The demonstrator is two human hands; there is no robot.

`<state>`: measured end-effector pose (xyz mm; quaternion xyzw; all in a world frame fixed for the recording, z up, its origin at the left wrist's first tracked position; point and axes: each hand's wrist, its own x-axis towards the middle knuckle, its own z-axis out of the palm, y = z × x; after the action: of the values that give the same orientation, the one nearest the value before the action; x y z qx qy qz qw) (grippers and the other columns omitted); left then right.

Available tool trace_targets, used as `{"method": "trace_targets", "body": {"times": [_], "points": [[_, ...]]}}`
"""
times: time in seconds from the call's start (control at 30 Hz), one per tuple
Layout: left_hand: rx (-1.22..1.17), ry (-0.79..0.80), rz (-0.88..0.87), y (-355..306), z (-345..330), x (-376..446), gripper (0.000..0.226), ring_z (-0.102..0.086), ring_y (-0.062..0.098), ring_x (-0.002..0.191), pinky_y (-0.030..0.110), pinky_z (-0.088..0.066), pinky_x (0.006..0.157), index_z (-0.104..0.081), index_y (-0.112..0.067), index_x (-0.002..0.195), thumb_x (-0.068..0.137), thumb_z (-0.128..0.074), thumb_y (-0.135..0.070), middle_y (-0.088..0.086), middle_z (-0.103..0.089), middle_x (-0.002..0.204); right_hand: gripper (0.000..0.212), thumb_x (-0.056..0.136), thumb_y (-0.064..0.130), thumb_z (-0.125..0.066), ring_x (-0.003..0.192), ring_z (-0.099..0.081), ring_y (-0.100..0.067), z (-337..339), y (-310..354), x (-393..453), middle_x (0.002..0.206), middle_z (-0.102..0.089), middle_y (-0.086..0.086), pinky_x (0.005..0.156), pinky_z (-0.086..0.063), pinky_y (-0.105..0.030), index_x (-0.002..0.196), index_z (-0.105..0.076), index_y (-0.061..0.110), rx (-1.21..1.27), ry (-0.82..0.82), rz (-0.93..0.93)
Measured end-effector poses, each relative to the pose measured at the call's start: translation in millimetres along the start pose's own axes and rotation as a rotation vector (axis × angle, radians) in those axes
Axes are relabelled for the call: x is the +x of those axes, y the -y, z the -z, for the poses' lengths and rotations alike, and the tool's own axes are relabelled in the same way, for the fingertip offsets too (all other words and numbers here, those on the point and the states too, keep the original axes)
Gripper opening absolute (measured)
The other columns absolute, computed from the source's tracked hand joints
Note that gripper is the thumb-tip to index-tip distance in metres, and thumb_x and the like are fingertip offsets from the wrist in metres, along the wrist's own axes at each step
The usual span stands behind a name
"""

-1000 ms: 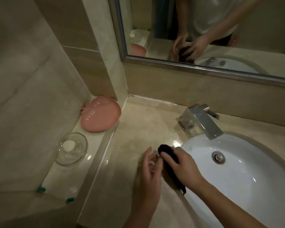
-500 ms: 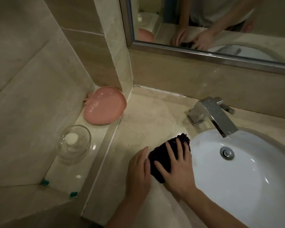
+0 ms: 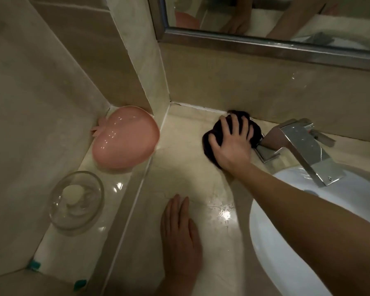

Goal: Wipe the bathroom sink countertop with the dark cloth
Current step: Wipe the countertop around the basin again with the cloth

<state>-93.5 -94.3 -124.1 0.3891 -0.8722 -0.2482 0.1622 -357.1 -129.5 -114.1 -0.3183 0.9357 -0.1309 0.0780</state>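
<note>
- Right hand [image 3: 231,144] presses spread fingers on the dark cloth [image 3: 212,133], bunched on the countertop [image 3: 186,167] just left of the faucet [image 3: 303,144].
- Left hand [image 3: 179,238] lies flat, fingers straight, on the countertop well nearer than the faucet.

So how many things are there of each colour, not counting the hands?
Pink: 1, the dish
Clear: 1, the glass bowl, with a white soap in it
White: 2, the soap and the sink
Dark: 1, the cloth
Silver: 1, the tap
Total: 6
</note>
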Motion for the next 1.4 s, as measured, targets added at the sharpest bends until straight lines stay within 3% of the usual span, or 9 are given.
{"method": "trace_targets", "body": {"times": [0.2,0.37,0.47,0.57,0.67,0.8,1.0,1.2,1.4], "points": [[-0.080,0.011,0.046,-3.6,9.1,3.0,0.046,-0.043,0.023,0.137,0.032,-0.029,0.114,-0.055,-0.009,0.139,0.101,-0.033,-0.022,0.003,-0.049,0.149,0.058,0.105,0.050,-0.024,0.153,-0.012,-0.032,-13.3,14.7,-125.7,0.163,-0.028,-0.005,0.122,-0.015,-0.051,0.154,-0.039,0.022,0.090,-0.053,0.112],[-0.051,0.073,0.010,14.0,30.4,4.3,0.048,-0.048,0.014,0.134,0.033,-0.043,0.109,-0.050,-0.021,0.144,0.102,-0.029,-0.028,-0.009,-0.050,0.146,0.067,0.098,0.057,-0.045,0.152,-0.019,-0.028,-18.7,4.2,-243.4,0.158,-0.038,-0.005,0.116,-0.024,-0.051,0.156,-0.034,0.025,0.028,-0.015,0.428],[0.070,0.059,-0.040,38.1,42.2,12.4,0.049,-0.052,0.025,0.131,0.043,-0.049,0.102,-0.052,-0.018,0.142,0.099,-0.030,-0.024,0.003,-0.052,0.146,0.092,0.081,0.063,-0.060,0.148,-0.029,-0.033,-11.2,-8.4,-229.8,0.158,-0.036,-0.012,0.117,-0.023,-0.048,0.156,-0.033,0.018,0.016,-0.064,0.243],[0.084,-0.054,0.062,44.9,37.0,18.9,0.049,-0.043,0.030,0.138,0.038,-0.035,0.113,-0.052,-0.006,0.142,0.100,-0.030,-0.020,0.013,-0.045,0.151,0.087,0.083,0.053,-0.051,0.149,-0.026,-0.037,-17.9,12.6,-211.3,0.162,-0.029,-0.012,0.119,-0.018,-0.053,0.155,-0.032,0.008,0.021,-0.086,0.022],[-0.025,-0.140,0.170,42.6,30.0,24.3,0.048,-0.043,0.030,0.137,0.024,-0.021,0.117,-0.049,-0.003,0.142,0.105,-0.025,-0.025,0.015,-0.047,0.149,0.084,0.085,0.047,-0.049,0.152,-0.021,-0.032,-36.6,53.1,-197.6,0.165,-0.021,-0.012,0.120,-0.016,-0.050,0.157,-0.027,0.008,0.030,-0.042,0.133],[0.080,-0.114,0.011,55.5,20.0,22.2,0.049,-0.041,0.032,0.140,0.034,-0.027,0.118,-0.053,0.002,0.137,0.107,-0.023,-0.024,0.016,-0.045,0.150,0.076,0.095,0.048,-0.044,0.155,-0.010,-0.026,-45.7,99.4,-137.9,0.168,-0.012,-0.009,0.123,-0.008,-0.048,0.160,-0.019,0.016,0.099,-0.014,0.264],[-0.004,-0.206,0.132,47.9,24.6,29.1,0.047,-0.048,0.027,0.131,0.026,-0.028,0.113,-0.058,-0.002,0.134,0.098,-0.032,-0.018,0.009,-0.053,0.143,0.056,0.098,0.041,-0.049,0.150,-0.025,-0.028,-52.1,130.4,-30.0,0.156,-0.041,-0.010,0.125,-0.006,-0.047,0.144,-0.048,0.010,0.129,-0.043,0.375],[0.058,-0.217,0.099,51.3,21.8,28.2,0.048,-0.048,0.030,0.131,0.034,-0.033,0.110,-0.060,-0.001,0.133,0.096,-0.034,-0.016,0.012,-0.055,0.142,0.053,0.096,0.041,-0.041,0.132,-0.046,-0.033,-12.2,55.0,39.9,0.141,-0.056,-0.011,0.117,-0.022,-0.045,0.134,-0.057,0.009,-0.004,-0.176,0.120],[0.055,-0.184,0.113,51.9,23.2,28.6,0.049,-0.048,0.030,0.130,0.031,-0.030,0.112,-0.062,-0.002,0.131,0.099,-0.030,-0.021,0.011,-0.055,0.142,0.051,0.093,0.013,-0.053,0.141,-0.034,-0.037,-5.8,9.5,-36.5,0.148,-0.045,-0.021,0.120,-0.026,-0.049,0.141,-0.046,-0.001,0.166,-0.304,-0.256]]}}
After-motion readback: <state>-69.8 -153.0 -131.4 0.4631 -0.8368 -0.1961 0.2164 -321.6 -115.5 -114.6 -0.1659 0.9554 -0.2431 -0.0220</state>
